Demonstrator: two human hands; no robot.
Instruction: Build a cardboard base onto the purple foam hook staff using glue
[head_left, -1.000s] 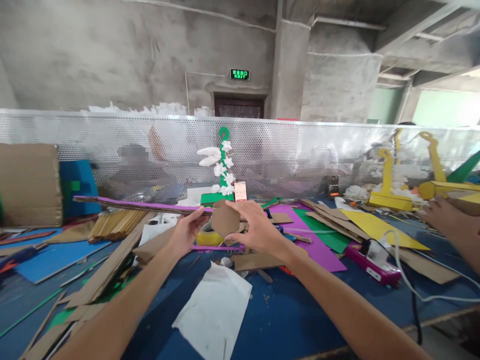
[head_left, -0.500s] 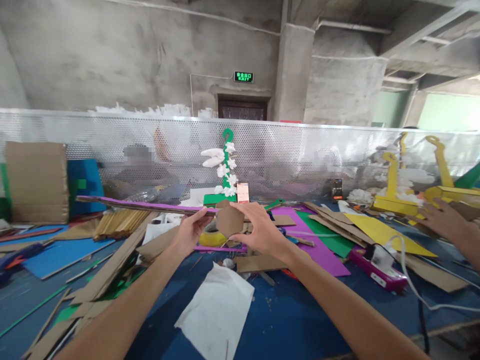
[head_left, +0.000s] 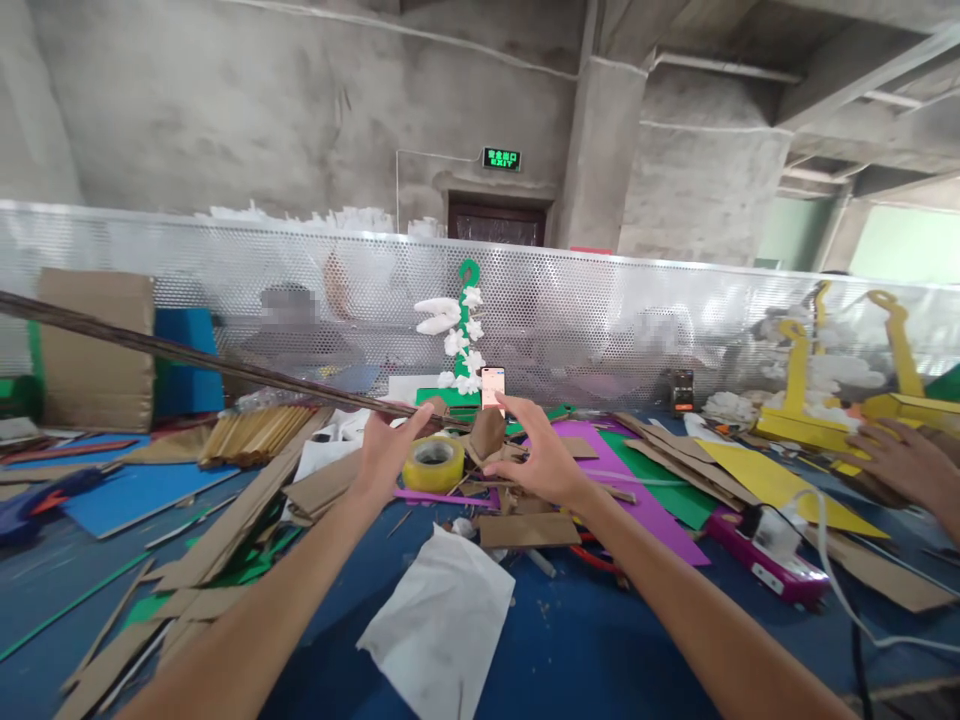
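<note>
In my left hand is one end of a long, thin cardboard strip, pinched between thumb and fingers. The strip slants up and out past the left edge of the view, its brown edge toward me. My right hand holds a small brown cardboard piece by its edges, thumb below and forefinger above; it is tilted. A roll of yellow tape sits on the table between the hands. Behind them stands a green hooked stand with white flower shapes, beside a lit phone.
A white sheet lies on the blue table. Cardboard scraps cover the left. On the right are a purple sheet, a magenta power strip with cables, yellow stands and another person's hand. A perforated metal panel runs behind.
The strip has swung up at its left end and turned, so its purple face no longer shows. The cardboard piece, earlier facing me as a hexagon, has tilted and moved right with my right hand.
</note>
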